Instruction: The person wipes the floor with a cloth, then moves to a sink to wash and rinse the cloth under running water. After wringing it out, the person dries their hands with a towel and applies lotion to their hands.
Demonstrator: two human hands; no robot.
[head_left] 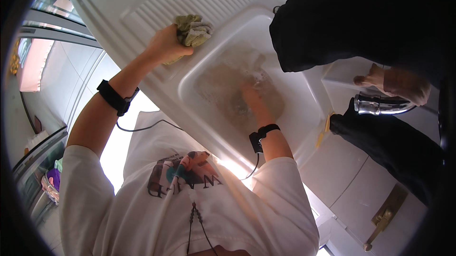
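Note:
My left hand (pixel 166 45) is closed around a crumpled olive-green cloth (pixel 194 30), which shows a greyish-white patch. It holds the cloth on the white ledge beside the ribbed washboard surface (pixel 175 0), left of the basin. My right hand (pixel 248 89) reaches down into cloudy, brownish water (pixel 216 73) in the white sink (pixel 184 85). The water hides its fingers, so whether they grip anything does not show. A little froth floats around that hand.
Large black fabric (pixel 351 23) hangs over the sink's right side. A chrome faucet (pixel 380 105), a brown fabric piece (pixel 401 84) and another black cloth (pixel 389 144) are at the right. A brass-coloured handle (pixel 387 215) sits at lower right. Cables run from both wristbands.

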